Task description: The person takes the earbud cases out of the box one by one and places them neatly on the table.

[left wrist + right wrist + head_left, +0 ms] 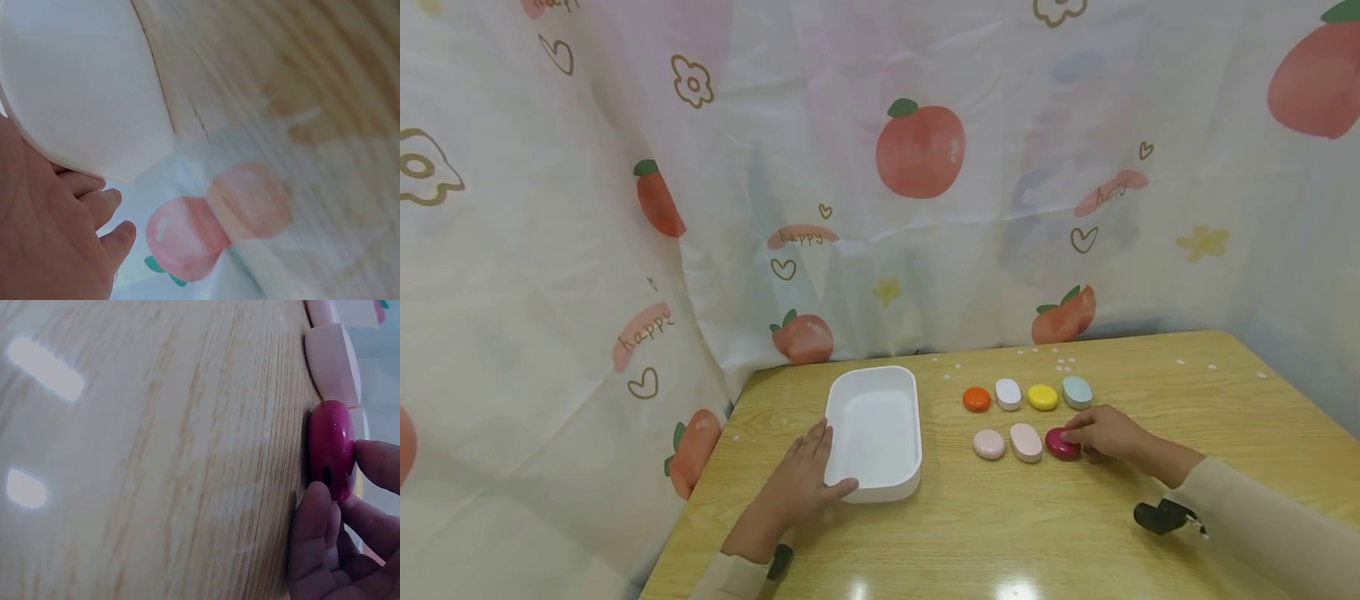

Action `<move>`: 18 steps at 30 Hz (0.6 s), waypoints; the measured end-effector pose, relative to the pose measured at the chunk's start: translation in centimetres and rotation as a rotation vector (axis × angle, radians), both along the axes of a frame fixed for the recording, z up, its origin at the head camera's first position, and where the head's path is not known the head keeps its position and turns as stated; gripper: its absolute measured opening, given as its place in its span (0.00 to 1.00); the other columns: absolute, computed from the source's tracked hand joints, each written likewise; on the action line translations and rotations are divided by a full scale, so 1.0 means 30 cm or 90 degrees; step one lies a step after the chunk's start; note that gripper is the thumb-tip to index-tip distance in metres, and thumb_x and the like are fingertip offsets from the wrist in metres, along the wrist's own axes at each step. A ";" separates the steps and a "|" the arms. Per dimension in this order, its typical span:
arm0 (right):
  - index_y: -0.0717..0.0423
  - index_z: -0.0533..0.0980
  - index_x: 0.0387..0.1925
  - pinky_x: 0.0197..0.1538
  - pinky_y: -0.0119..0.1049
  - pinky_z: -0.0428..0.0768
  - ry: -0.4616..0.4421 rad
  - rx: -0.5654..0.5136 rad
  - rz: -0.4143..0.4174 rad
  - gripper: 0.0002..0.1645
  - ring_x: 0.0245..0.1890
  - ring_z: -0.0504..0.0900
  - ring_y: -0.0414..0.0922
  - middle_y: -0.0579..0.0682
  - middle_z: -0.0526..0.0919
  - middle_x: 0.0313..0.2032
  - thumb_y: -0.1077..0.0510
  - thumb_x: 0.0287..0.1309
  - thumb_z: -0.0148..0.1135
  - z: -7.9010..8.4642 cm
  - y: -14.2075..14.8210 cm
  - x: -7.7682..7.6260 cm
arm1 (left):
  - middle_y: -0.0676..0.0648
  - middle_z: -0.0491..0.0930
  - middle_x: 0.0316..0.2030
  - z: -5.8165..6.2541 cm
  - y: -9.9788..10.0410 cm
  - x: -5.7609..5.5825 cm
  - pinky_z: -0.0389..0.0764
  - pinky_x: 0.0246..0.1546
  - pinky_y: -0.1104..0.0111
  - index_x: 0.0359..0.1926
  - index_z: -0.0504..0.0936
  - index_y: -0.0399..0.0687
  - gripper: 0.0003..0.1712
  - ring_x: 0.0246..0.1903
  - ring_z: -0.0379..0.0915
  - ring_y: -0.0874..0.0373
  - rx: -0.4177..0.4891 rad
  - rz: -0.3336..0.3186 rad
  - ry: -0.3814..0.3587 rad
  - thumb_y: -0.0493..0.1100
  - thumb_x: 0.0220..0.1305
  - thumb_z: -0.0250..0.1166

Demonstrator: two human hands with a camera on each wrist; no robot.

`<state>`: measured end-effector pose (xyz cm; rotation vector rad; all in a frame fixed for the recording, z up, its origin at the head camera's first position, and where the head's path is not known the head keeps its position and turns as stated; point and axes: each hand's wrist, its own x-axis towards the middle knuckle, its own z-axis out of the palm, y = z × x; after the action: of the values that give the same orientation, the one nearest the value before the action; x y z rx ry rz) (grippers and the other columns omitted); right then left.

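Observation:
A white rectangular tray (880, 492) with rounded corners stands left of the middle of the wooden table. My left hand (801, 479) rests against its left side, fingers extended along the wall and thumb by the front corner. In the left wrist view, the hand (56, 219) touches the tray's edge (81, 94). My right hand (1108, 433) pinches a glossy magenta soap bar (1060, 444) at its right side. The right wrist view has the thumb and fingers around that bar (331, 447), low at the tabletop. A pale pink oval soap bar (1026, 442) lies just left of it.
Other soap bars form two rows: round pink (988, 444) in front; orange (977, 399), white (1008, 394), yellow (1042, 397) and pale blue (1077, 392) behind. Small white bits (1063, 364) lie near the back edge. A printed curtain (850, 267) hangs behind the table (985, 533).

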<state>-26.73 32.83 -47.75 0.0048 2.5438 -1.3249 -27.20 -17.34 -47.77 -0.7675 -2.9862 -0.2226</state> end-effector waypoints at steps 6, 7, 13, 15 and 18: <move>0.69 0.77 0.49 0.28 0.34 0.72 -0.001 -0.001 0.006 0.22 0.24 0.72 0.44 0.50 0.74 0.25 0.53 0.65 0.61 -0.007 0.012 0.000 | 0.40 0.43 0.75 -0.006 0.003 -0.001 0.46 0.70 0.52 0.74 0.49 0.34 0.64 0.74 0.39 0.50 0.003 -0.003 -0.001 0.82 0.58 0.40; 0.69 0.76 0.49 0.29 0.34 0.72 0.000 -0.004 0.010 0.22 0.26 0.72 0.44 0.50 0.75 0.26 0.52 0.65 0.62 -0.009 0.015 0.002 | 0.40 0.43 0.75 -0.007 0.003 -0.002 0.46 0.70 0.52 0.74 0.49 0.34 0.64 0.74 0.39 0.50 0.003 -0.002 -0.003 0.82 0.58 0.41; 0.70 0.76 0.51 0.34 0.35 0.78 0.015 -0.037 0.021 0.26 0.33 0.74 0.45 0.51 0.78 0.36 0.50 0.65 0.62 -0.023 0.028 0.009 | 0.40 0.42 0.75 -0.007 0.003 -0.001 0.45 0.70 0.51 0.75 0.47 0.34 0.64 0.74 0.39 0.50 0.013 -0.001 -0.009 0.82 0.58 0.42; 0.71 0.75 0.52 0.38 0.36 0.80 0.021 -0.046 0.025 0.27 0.37 0.75 0.45 0.52 0.79 0.40 0.50 0.65 0.62 -0.027 0.030 0.012 | 0.41 0.42 0.75 -0.004 0.001 -0.001 0.45 0.70 0.51 0.75 0.47 0.34 0.64 0.74 0.39 0.51 0.012 0.000 -0.008 0.82 0.58 0.41; 0.73 0.73 0.54 0.44 0.40 0.81 0.025 -0.061 0.031 0.29 0.42 0.77 0.47 0.56 0.79 0.45 0.50 0.66 0.61 -0.029 0.030 0.016 | 0.41 0.42 0.75 -0.003 -0.002 -0.004 0.46 0.70 0.51 0.75 0.47 0.34 0.64 0.74 0.39 0.50 0.005 -0.001 -0.005 0.82 0.58 0.40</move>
<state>-26.26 33.74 -48.63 -0.1027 2.4924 -1.4389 -27.33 -17.39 -47.86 -0.7698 -2.9909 -0.2373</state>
